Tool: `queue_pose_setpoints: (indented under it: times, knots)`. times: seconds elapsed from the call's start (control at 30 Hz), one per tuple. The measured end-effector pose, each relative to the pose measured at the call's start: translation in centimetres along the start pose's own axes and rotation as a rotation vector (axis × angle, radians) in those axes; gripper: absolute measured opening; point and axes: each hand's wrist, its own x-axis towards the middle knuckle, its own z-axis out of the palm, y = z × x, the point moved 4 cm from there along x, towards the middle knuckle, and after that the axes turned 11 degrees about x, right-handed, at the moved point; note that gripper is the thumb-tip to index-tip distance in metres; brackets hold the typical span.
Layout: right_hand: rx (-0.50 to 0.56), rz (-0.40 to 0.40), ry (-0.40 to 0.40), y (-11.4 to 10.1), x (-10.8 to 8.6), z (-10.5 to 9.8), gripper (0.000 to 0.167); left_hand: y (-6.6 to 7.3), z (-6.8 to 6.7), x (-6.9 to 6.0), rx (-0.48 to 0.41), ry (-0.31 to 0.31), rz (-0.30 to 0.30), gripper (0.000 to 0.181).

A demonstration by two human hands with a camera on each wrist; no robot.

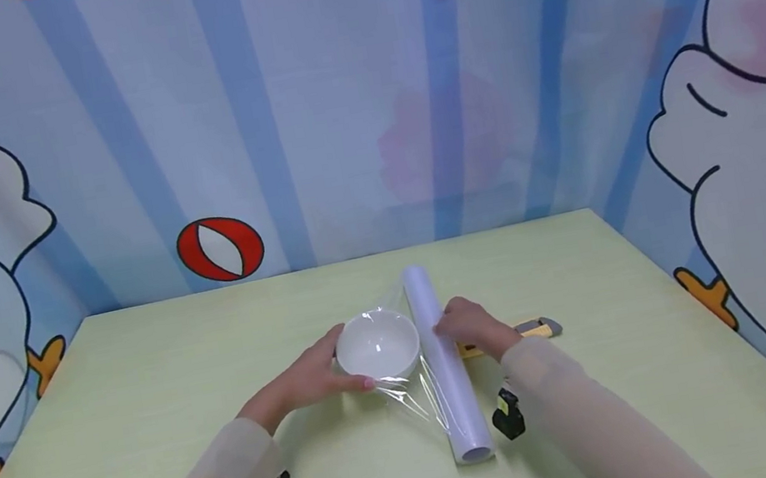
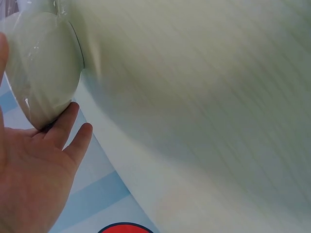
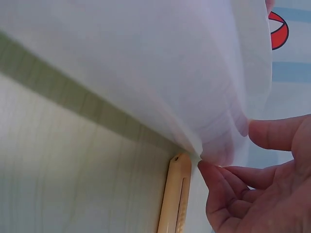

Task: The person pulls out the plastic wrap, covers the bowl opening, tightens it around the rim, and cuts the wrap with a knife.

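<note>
- White and glossy, a round bowl [image 1: 378, 345] sits near the middle of the pale green table [image 1: 185, 374], just left of a long roll of plastic wrap [image 1: 445, 364].
- Clear film [image 1: 410, 398] spans from the roll to the bowl, shiny and creased at the near side.
- Our left hand [image 1: 314, 373] clasps the bowl's left side, its fingers [image 2: 65, 124] at the far side and thumb toward us, parted by most of the bowl's width.
- Our right hand [image 1: 475, 323] grips the roll from the right, its fingers bent, thumb and forefinger slightly apart against it.
- We judge creasing the likeliest trouble: uneven pull between our hands could bunch the film and leave gaps at the rim.
- Pulling too hard on the roll could drag or tip the bowl if our left grip is light; a slack film could cling to itself.
- The yellow and grey utility knife [image 1: 539, 328] lies beneath our right wrist, beside the roll. We cannot tell whether its blade is out; if so, a careless sweep could nick us or the wrap.
</note>
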Motion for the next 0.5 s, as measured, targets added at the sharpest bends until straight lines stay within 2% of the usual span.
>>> queue_pose_setpoints:
  times: [0.3, 0.5]
  knots:
    - [-0.097, -0.025, 0.035, -0.47, -0.75, -0.49, 0.021, 0.04, -0.04, -0.04, -0.016, 0.000, 0.035, 0.087]
    - [-0.223, -0.034, 0.082, -0.31, -0.61, -0.54, 0.021, 0.11, 0.05, -0.46, -0.023, -0.010, 0.023, 0.088]
